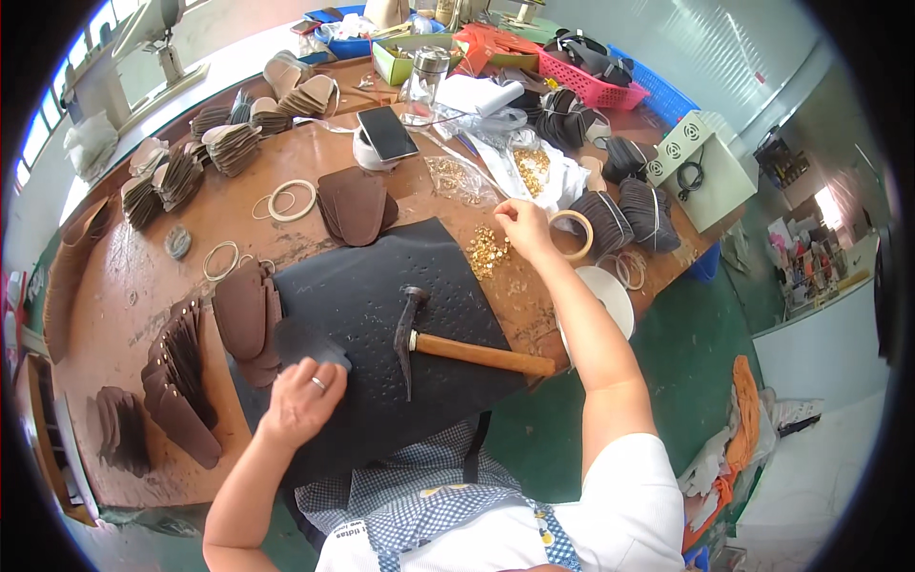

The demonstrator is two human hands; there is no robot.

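Note:
My left hand (303, 402), wearing a ring, is closed at the near edge of a dark, rounded leather piece (303, 345). That piece lies over a black mat (376, 267) pocked with small holes. Across the mat rests a hammer (477, 352) with a wooden handle, touched by neither hand. Above the tabletop, my right hand (523, 231) has its fingertips pinched together; anything between them is too small to make out. Beside it is a loose heap of small gold metal pieces (487, 254). Brown leather pieces (246, 310) overlap the mat's left edge.
Bundled brown leather pieces (181, 377) cover the table's left side. A phone (387, 133) rests on a white roll behind the mat, near a glass jar (425, 81). Tape rolls (572, 234) and dark bundles (648, 214) lie right. A pink basket (591, 84) stands farther back.

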